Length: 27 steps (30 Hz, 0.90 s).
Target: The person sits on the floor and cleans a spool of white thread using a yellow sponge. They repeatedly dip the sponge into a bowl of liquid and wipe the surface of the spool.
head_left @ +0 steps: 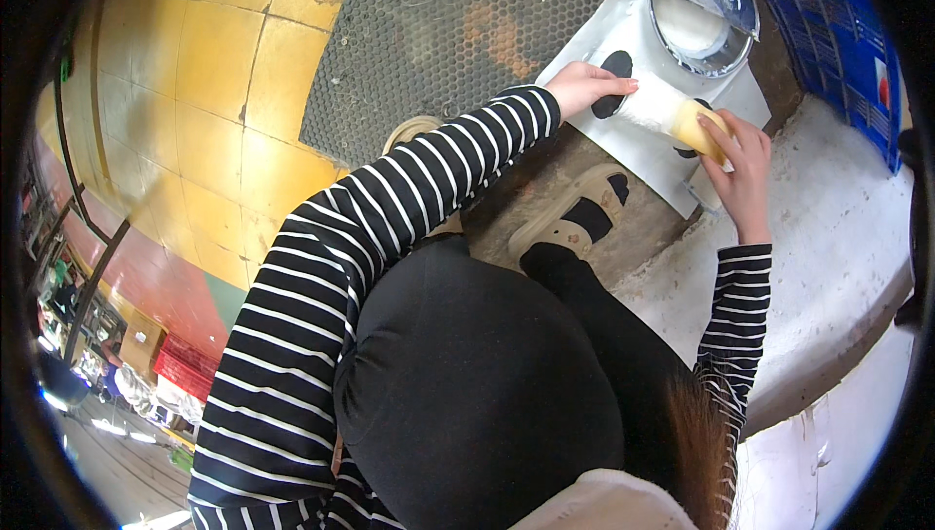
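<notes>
My left hand (pixel 584 89) reaches across a black oval piece (pixel 617 65), its fingers closed together at the piece's right edge. In my right hand (pixel 745 155) is a wide brush (pixel 691 128) with a cream-coloured handle, gripped at its end. White bristles point left toward my left fingertips and come close to them. Partly behind the brush, another black piece shows on the white board (pixel 672 177). Just beyond my hands a round tub (pixel 716 60) of white liquid stands on the board, partly covered by a clear sheet or lid.
Blue plastic crates (pixel 828 33) rise at the far right. A worn white surface (pixel 828 199) lies beside my right arm. On the left, a grey perforated mat (pixel 419 23) covers yellow floor tiles (pixel 219 62). My sandalled foot (pixel 575 213) is just short of the board.
</notes>
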### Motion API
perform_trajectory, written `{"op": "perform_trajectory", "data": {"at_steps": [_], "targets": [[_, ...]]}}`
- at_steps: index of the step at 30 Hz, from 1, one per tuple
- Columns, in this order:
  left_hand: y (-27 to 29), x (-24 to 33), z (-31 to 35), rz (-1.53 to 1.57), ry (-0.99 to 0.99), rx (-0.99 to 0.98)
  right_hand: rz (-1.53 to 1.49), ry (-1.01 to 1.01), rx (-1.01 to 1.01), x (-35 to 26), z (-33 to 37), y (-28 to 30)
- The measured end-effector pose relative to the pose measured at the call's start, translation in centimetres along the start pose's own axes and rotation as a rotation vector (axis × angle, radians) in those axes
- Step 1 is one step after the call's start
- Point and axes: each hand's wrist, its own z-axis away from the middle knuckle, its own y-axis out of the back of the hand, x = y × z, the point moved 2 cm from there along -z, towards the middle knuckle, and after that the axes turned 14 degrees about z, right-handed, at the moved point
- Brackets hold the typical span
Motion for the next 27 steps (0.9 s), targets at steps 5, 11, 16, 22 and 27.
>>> {"op": "perform_trajectory", "data": {"at_steps": [5,11,16,22,27], "targets": [[0.1,0.5,0.1,0.041,-0.040,0.027,0.117,-0.028,-0.004,1.9,1.0,0.9],[0.1,0.5,0.0,0.019,-0.047,0.039,0.033,-0.003,0.006,-1.4,-0.8,2.0],[0.0,0.3,-0.2,0.021,-0.068,0.046,0.085,0.038,0.031,-1.8,-0.8,0.9],[0.2,0.3,-0.7,-0.028,-0.053,0.033,0.209,-0.069,-0.044,1.8,1.5,1.6],[0.2,0.3,-0.5,0.001,-0.065,0.038,0.157,-0.035,0.064,-1.1,0.7,2.2]]}}
